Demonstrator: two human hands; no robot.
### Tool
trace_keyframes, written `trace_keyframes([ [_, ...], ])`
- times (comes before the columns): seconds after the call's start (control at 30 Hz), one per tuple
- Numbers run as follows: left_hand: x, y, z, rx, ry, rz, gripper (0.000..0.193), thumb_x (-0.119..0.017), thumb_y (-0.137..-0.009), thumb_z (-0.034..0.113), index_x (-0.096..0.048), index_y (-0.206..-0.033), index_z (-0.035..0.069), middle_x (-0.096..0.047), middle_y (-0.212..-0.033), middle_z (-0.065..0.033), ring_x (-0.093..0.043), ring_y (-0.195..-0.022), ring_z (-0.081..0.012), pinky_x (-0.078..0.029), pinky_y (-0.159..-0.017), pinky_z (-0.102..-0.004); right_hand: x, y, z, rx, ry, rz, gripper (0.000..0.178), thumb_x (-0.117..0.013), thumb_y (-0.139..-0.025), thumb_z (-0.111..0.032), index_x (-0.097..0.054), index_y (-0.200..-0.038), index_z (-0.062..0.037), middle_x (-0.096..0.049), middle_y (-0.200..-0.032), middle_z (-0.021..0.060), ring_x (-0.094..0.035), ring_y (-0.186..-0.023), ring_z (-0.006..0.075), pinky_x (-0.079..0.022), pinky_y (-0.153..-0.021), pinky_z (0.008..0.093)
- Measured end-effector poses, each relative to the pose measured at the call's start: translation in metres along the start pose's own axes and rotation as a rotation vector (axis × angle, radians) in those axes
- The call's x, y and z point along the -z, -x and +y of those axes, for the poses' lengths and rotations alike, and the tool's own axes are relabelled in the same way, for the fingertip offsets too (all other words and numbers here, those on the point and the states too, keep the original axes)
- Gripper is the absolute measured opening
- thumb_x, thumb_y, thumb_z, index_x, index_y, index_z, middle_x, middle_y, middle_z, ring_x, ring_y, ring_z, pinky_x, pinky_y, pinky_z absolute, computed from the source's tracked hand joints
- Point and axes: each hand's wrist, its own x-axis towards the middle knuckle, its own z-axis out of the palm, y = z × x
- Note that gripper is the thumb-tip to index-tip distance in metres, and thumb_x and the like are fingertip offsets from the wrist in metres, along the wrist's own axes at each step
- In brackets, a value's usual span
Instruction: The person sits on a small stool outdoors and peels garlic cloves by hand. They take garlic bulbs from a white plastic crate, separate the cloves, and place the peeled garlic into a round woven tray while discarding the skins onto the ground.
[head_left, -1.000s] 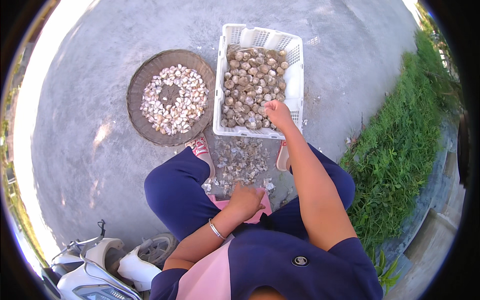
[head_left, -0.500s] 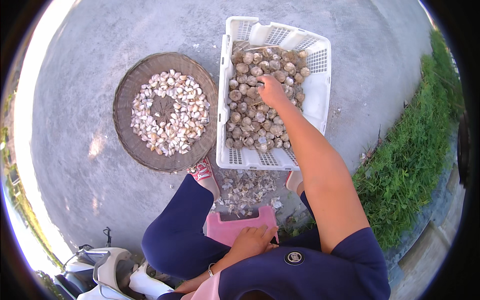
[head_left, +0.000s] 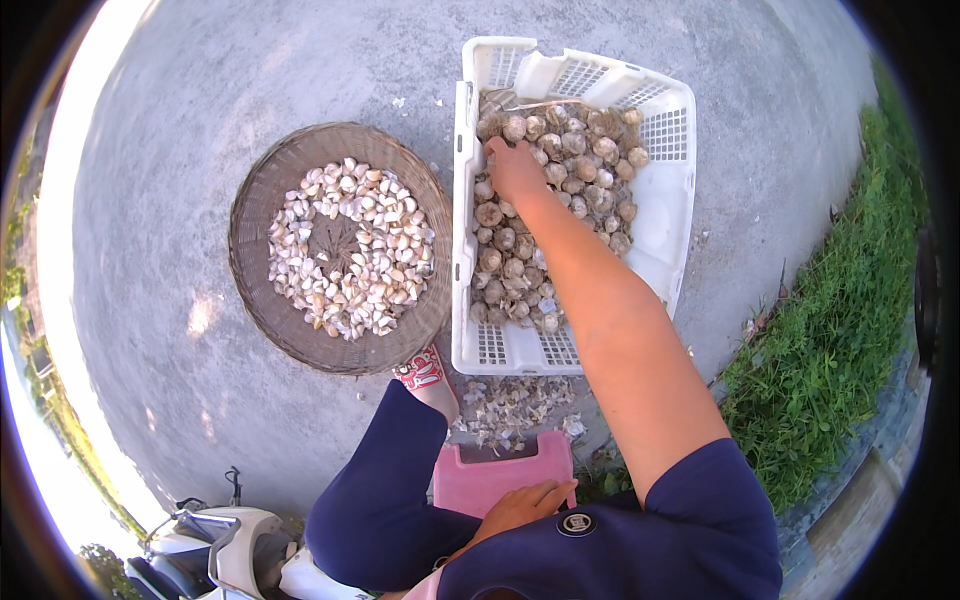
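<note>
My right hand point(head_left: 515, 172) reaches into a white plastic crate point(head_left: 463, 230), over the heap of whole garlic bulbs point(head_left: 515, 268). Its fingers are curled down among the bulbs at the crate's far left side. What they hold, if anything, is hidden under the hand. My left hand point(head_left: 522, 506) rests low by my lap, in front of a pink plastic stool point(head_left: 505, 472), with its fingers laid out and nothing seen in them. Left of the crate stands a round woven basket point(head_left: 262, 280), in which separated garlic cloves point(head_left: 395, 270) lie in a ring.
Papery garlic skins point(head_left: 510, 405) litter the concrete ground between crate and stool. My left foot in a red-patterned slipper point(head_left: 422, 368) touches the area by the basket's near rim. Green plants point(head_left: 820, 370) line the right side. A white scooter point(head_left: 225, 550) stands at lower left.
My right hand has moved left across the bulbs toward the crate's left wall. The view has shifted, so crate and basket sit a little lower and further right. My left hand stays by my lap.
</note>
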Motion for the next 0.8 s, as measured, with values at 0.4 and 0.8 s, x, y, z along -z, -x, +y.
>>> trace_keyframes([
  [0.4, -0.027, 0.018, -0.008, -0.088, -0.333, 0.105, 0.052, -0.061, -0.083, 0.023, -0.045, -0.13, 0.007, -0.054, -0.118, -0.0166, -0.055, -0.104, -0.0343, -0.044, -0.086, -0.0408, 0.03, 0.123, 0.034, -0.02, -1.274, 0.023, 0.047, -0.068, -0.072, 0.004, -0.055, -0.117, -0.0017, -0.061, -0.099, 0.0053, -0.057, -0.087, 0.0112, -0.048, -0.077, 0.0246],
  [0.8, -0.038, 0.037, -0.019, -0.378, 0.529, 0.38, 0.054, -0.033, -0.097, 0.046, -0.043, -0.135, 0.009, -0.062, -0.1, -0.01, -0.061, -0.09, -0.0194, -0.049, -0.081, -0.0334, 0.14, 0.43, -0.107, 0.558, -1.037, -0.051, 0.052, -0.072, -0.071, 0.007, -0.056, -0.12, -0.0007, -0.061, -0.103, 0.0038, -0.058, -0.09, 0.0089, -0.049, -0.08, 0.0227],
])
